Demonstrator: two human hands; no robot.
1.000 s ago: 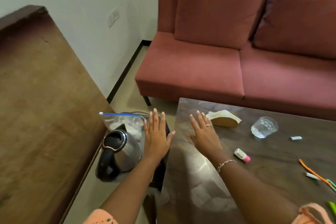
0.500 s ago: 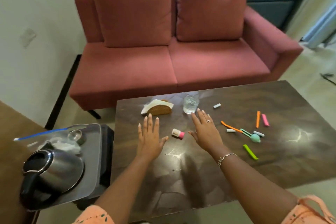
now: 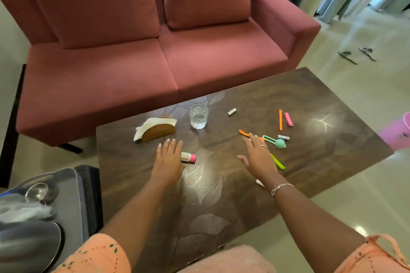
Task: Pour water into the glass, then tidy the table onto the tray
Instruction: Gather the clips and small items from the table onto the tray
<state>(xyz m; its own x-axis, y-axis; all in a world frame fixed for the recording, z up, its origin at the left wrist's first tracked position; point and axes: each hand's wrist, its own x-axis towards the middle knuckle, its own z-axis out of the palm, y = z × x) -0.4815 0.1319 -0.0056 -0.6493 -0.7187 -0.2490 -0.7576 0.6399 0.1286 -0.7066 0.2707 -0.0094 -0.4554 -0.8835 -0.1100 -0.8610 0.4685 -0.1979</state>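
The glass [image 3: 198, 115] stood upright near the far edge of the table [image 3: 332, 139], just right of a woven napkin holder [image 3: 158, 132] stuffed with white tissue; whether it held any water could not be told, so the pour looked, at a guess, not yet done. The tray [image 3: 73, 197] sat off the table's left end on a low dark stand, and at its near edge the rounded metal of what seemed a kettle [image 3: 28, 244] showed, blurred. Nothing from the table appeared to have been gathered onto it: a small bottle with a pink cap [image 3: 188, 157] lay just beside the left hand [image 3: 168, 162], and orange, pink and green clips, a teal scoop [image 3: 275, 141] and a few small white tubes lay scattered toward the right. Both hands hovered low over the wood, fingers spread, palms down, holding nothing; the right hand [image 3: 258, 157] was above the near end of an orange clip [image 3: 244, 133], with a green clip [image 3: 277, 161] just beside it. By that reckoning nearly the whole task remained
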